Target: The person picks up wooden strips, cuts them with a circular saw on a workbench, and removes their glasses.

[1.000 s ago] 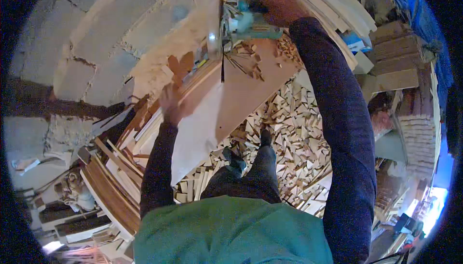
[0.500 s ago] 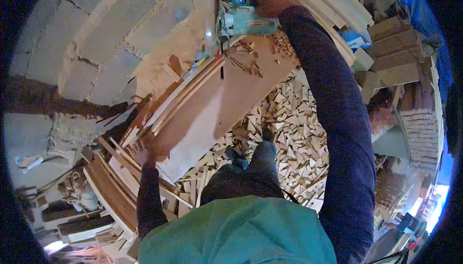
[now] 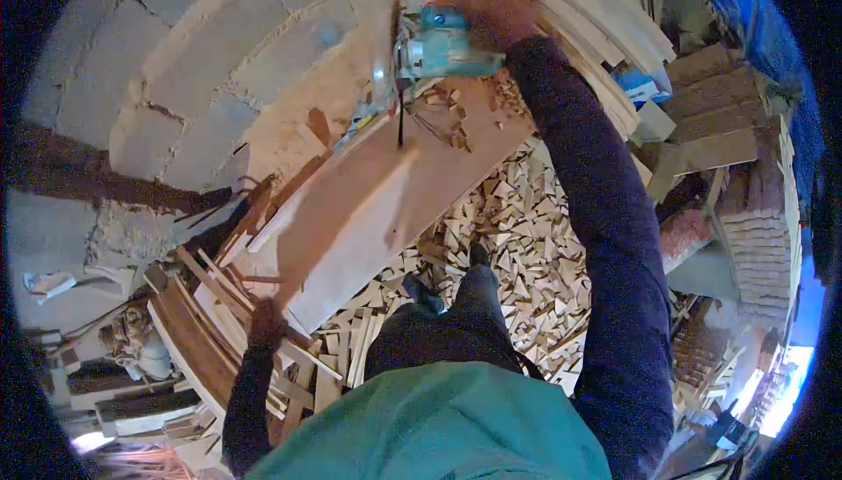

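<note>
At the top, my right hand (image 3: 491, 8), smeared by motion, is closed at the handle of a teal power saw (image 3: 438, 57), which looks like a miter saw. Wood offcuts (image 3: 452, 120) lie beside the saw on a long wooden board (image 3: 351, 217). My left hand (image 3: 266, 324) is down at the board's near left end, beside a stack of long wooden strips (image 3: 197, 327). Its fingers look closed, but what is in them is hidden.
Many small wood offcuts (image 3: 517, 243) cover the floor around my feet. Long curved planks (image 3: 596, 24) lie right of the saw, near stacked wooden blocks (image 3: 719, 120). A block wall (image 3: 202, 59) stands behind the board.
My left hand has drawn back toward me, from the board's end to the strip stack. The long strips along the board's back edge are no longer there. My right hand stays at the saw.
</note>
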`<state>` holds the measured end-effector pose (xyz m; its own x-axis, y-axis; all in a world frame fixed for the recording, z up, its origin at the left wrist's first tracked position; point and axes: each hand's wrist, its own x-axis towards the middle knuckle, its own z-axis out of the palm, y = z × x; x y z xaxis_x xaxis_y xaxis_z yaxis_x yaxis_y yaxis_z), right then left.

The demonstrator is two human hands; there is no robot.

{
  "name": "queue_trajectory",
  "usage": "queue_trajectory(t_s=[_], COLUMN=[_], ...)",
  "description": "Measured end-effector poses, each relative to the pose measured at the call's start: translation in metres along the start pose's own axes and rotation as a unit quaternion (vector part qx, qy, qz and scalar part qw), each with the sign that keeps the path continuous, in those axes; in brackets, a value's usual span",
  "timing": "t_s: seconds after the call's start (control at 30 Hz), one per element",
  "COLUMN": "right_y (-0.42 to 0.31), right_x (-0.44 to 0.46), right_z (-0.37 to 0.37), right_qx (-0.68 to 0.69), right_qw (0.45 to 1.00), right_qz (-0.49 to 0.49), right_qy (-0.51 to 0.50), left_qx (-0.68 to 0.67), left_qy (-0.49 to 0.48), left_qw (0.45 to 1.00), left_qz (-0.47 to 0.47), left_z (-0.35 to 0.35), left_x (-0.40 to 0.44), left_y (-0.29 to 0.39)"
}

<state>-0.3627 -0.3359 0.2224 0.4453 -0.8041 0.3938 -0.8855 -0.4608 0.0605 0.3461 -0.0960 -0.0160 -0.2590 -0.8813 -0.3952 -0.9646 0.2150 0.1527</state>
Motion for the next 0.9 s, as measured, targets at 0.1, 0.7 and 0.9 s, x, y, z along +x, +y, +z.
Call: queue_trajectory(t_s=[0.1,0.7,0.9], right_y=[-0.017,-0.117,0.039], right_x=[-0.02,-0.319,-0.355], right_z=[-0.025,0.105,0.109], right_qx=[-0.028,0.366,0.078], right_qw=[0.984,0.643,0.874], right_qz=[-0.013,0.607,0.479], right_qy=[0.178,0.29,0.024], left_qx=[-0.526,-0.379,-0.364], left_qy=[-0.099,0.201,0.068], left_qw=[0.841,0.819,0.878], left_qz=[-0.083,0.381,0.302], left_z=[0.051,0.06,0.027], left_x=[-0.041,0.121,0.132], left_y=[-0.01,0.57,0.501])
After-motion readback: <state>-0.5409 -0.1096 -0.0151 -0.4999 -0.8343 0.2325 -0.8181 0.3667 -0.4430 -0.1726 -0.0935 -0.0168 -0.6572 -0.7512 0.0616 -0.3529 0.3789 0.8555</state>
